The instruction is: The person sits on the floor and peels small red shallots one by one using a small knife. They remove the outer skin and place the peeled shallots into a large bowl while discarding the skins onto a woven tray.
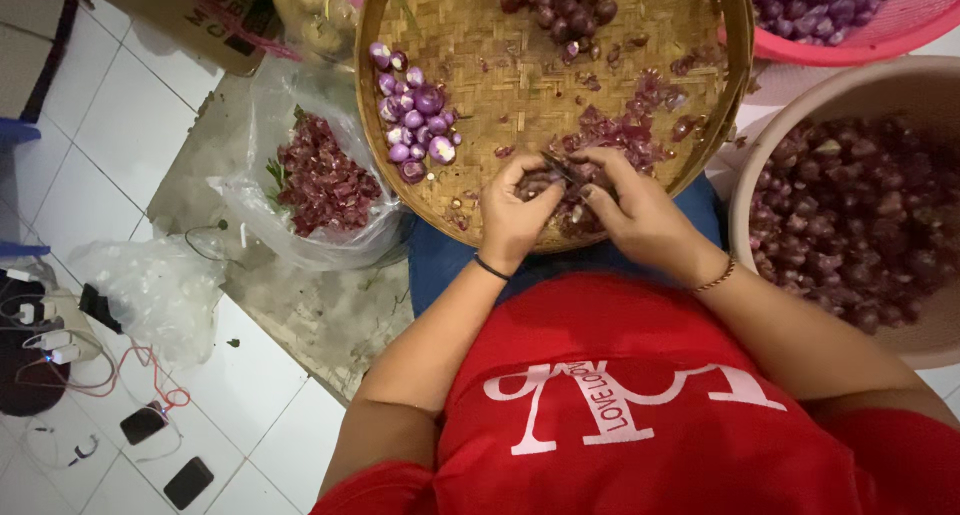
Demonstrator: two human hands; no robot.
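A round woven bamboo tray [470,35] rests on my lap. My left hand [515,210] holds a small red shallot [537,183] over the tray's near edge. My right hand [630,200] grips a small knife [558,167] whose blade touches the shallot. Peeled purple-white shallots [415,120] lie in a heap on the tray's left side. Unpeeled shallots [560,0] sit at the tray's far side. Loose reddish skins [625,125] are scattered just beyond my hands.
A beige tub [770,135] full of unpeeled shallots [860,215] stands at the right. A pink basket [860,40] of shallots is at the top right. A clear plastic bag [250,190] of shallot skins [320,180] lies left of the tray. Phones and cables [150,415] lie on the white tiled floor.
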